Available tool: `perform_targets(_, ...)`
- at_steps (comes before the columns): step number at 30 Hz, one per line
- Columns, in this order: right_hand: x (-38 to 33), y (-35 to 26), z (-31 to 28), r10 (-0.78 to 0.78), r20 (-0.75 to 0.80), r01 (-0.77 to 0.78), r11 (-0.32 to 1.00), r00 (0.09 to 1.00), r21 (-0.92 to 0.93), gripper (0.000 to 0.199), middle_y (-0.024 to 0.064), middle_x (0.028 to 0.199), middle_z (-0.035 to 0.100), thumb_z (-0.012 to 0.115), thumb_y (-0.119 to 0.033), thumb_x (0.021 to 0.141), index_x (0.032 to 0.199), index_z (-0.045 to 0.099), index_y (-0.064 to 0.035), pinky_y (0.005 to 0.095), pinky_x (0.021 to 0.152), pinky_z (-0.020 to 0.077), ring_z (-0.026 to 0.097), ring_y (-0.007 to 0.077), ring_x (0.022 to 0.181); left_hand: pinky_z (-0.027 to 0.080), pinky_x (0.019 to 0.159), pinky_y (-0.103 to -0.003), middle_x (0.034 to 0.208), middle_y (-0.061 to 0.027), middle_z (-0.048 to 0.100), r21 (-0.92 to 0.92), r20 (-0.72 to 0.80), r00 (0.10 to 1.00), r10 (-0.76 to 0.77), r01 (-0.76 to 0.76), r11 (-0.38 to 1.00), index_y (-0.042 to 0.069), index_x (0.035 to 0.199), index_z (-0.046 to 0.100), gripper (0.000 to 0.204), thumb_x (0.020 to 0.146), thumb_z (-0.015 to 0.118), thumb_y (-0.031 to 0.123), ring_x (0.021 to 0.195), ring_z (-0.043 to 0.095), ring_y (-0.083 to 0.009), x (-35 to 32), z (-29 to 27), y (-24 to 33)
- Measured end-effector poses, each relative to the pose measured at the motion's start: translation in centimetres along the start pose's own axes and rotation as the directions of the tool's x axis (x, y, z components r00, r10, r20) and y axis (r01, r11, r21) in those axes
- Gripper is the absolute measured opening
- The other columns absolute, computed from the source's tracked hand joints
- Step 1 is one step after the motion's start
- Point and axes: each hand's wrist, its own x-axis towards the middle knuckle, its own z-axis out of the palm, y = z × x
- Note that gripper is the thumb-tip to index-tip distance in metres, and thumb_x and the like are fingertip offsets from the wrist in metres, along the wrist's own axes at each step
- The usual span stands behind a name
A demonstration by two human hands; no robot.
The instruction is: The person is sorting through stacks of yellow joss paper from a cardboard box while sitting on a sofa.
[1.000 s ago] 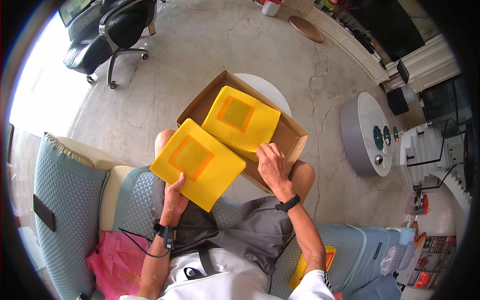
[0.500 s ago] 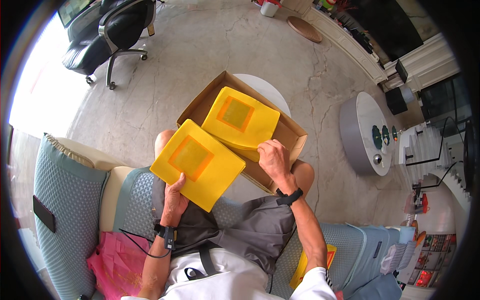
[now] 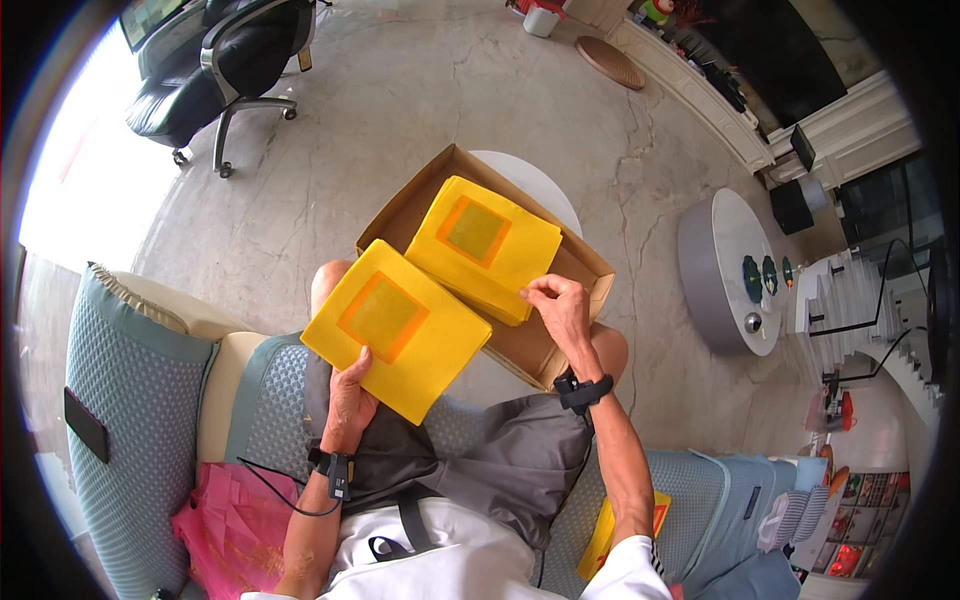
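Yellow and thin-layered, the nearer pile [image 3: 397,332] was pinched in my left grip [image 3: 348,402], thumb on top of its lower edge and the fingers out of sight beneath. It lay across my view of the near left side of the cardboard box [image 3: 418,207]. The farther pile [image 3: 483,243] sat inside that box, one corner hidden behind the nearer one. My right grip [image 3: 563,314] was at its near right corner, thumb and forefinger pressed together beside the layered edges; whether a layer was caught between them I couldn't tell. A pale round counter [image 3: 545,188] showed past the box, though I couldn't make out whether it bore the weight.

Done well, I judged, this called for fingertips alone at the corner, light enough to feel one edge from the next. Too hard a tug could have dragged the whole pile askew. The left thumb needed even pressure, since a slack pinch at one edge might have let the layers fan and slide.
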Motion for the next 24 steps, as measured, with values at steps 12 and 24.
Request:
perform_targets(12,-3.8,-7.9,2.6,-0.733,0.096,0.728,0.637,0.674,-0.252,0.011,0.0227,0.119,0.070,0.070,0.002,0.089,0.095,0.060,0.0027,0.0474,0.097,0.0550,0.067,0.0409,0.110,0.051,0.110,-0.042,0.143,-0.0080,0.059,0.015,0.038,0.999,0.023,-0.024,1.000,0.006,0.151,0.044,0.050,0.107,0.062,0.018,0.130,0.060,-0.0256,-0.3,0.4,0.2)
perform_targets(24,-10.8,-8.5,9.8,-0.683,0.522,0.860,0.407,0.511,-0.309,0.015,0.0251,0.119,0.067,0.066,0.000,0.082,0.095,0.064,0.0068,0.0529,0.106,0.0500,0.063,0.0416,0.117,0.050,0.107,-0.041,0.141,-0.0071,0.057,-0.016,0.086,0.995,0.051,-0.049,0.999,0.009,0.151,0.041,0.058,0.105,0.066,0.033,0.128,0.059,-0.0228,-0.6,0.6,-0.2)
